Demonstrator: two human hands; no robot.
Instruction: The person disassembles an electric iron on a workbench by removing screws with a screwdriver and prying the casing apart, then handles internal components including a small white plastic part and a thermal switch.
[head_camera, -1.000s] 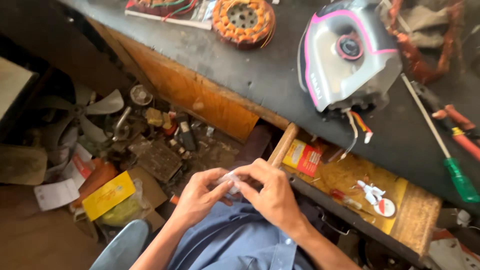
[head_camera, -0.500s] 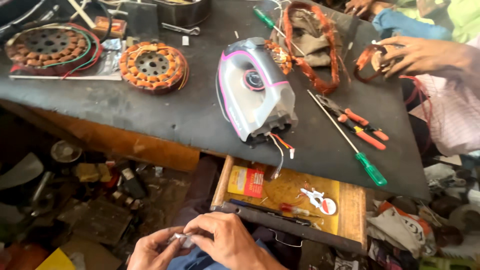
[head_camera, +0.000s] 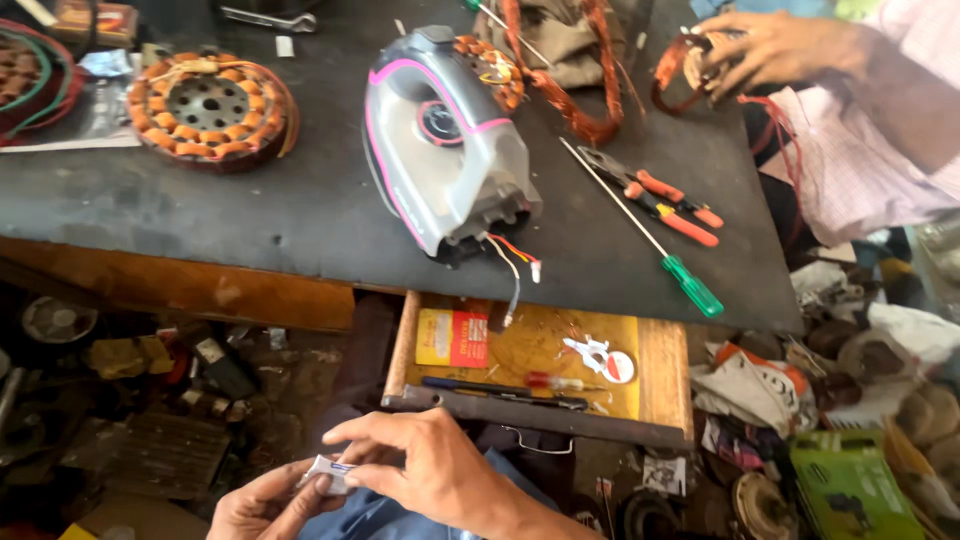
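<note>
At the bottom of the head view, my left hand (head_camera: 262, 503) and my right hand (head_camera: 425, 463) pinch a small white packet (head_camera: 328, 472) between their fingertips, above my lap. Just beyond them an open wooden drawer (head_camera: 665, 372) holds a red and yellow packet (head_camera: 452, 338) and small tools. On the dark workbench (head_camera: 300, 215) above the drawer lies a grey clothes iron with pink trim (head_camera: 440, 145), its loose wires (head_camera: 515, 265) hanging over the bench edge.
A green-handled screwdriver (head_camera: 688, 283) and orange-handled pliers (head_camera: 660, 200) lie right of the iron. A copper-wound motor stator (head_camera: 208, 108) sits at the bench's left. Another person's hand (head_camera: 760, 45) holds a wire coil at top right. Scrap parts cover the floor (head_camera: 140, 400).
The view has tilted up and left to right, bringing the bench and the other person closer into frame. My hands stay together on the white packet, now lower left.
</note>
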